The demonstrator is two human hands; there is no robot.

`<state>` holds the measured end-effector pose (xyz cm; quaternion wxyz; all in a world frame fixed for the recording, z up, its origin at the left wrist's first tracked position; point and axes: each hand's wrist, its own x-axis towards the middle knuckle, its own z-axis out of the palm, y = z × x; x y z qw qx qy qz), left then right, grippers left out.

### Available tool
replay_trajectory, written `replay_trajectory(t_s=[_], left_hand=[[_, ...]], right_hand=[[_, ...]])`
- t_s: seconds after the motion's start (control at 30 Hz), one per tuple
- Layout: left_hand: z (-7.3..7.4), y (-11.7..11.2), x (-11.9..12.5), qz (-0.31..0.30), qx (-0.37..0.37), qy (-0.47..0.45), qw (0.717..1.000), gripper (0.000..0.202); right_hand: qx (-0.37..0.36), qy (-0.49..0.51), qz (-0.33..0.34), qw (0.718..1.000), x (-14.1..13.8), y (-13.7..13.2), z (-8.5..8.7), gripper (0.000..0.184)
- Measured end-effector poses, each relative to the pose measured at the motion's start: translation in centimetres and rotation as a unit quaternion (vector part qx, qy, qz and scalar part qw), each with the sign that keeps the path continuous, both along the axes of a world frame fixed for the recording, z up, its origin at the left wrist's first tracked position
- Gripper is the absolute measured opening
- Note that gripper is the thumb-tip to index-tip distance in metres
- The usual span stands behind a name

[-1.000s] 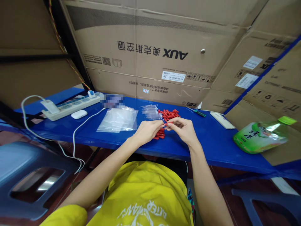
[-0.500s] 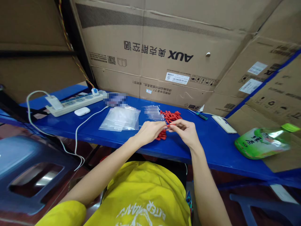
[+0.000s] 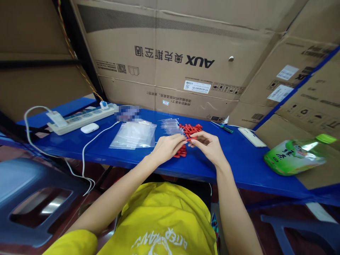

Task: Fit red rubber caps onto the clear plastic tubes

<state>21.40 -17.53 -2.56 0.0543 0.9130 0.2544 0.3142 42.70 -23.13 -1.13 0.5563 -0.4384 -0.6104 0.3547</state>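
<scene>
Between my fingertips, above the blue table point(image 3: 239, 166), is a small, slim red piece point(image 3: 189, 139). My left hand point(image 3: 168, 147) is closed in a pinch at its left end, and my right hand point(image 3: 209, 146) pinches its right end. A thin pale stick shows left of my left hand; whether that hand holds it is hidden. Just behind my hands lies a heap of similar red pieces point(image 3: 190, 129), and a smaller red group point(image 3: 181, 152) sits below my left fingers. Beside the heap, a row of thin clear sticks point(image 3: 170, 126) lies on the table.
Clear zip bags point(image 3: 134, 134) lie to the left, near a power strip point(image 3: 82, 118) and a white earbud case point(image 3: 89, 128). To the right are a screwdriver point(image 3: 225, 128), a white phone-like slab point(image 3: 251, 137) and a green-labelled bottle point(image 3: 294, 156). Cardboard point(image 3: 170, 42) walls the back.
More of the red piece now shows between my fingertips. Both hands keep nearly the same place, and the whole view has shifted slightly.
</scene>
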Motion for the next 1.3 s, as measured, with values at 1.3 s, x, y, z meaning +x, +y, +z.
replay_trajectory(t_s=[1.3], left_hand=[[0.12,-0.03,-0.11,-0.019,-0.009,0.009,1.000,0.042]], right_hand=[[-0.005,0.001,-0.022,1.000,0.13,-0.12,-0.45,0.029]])
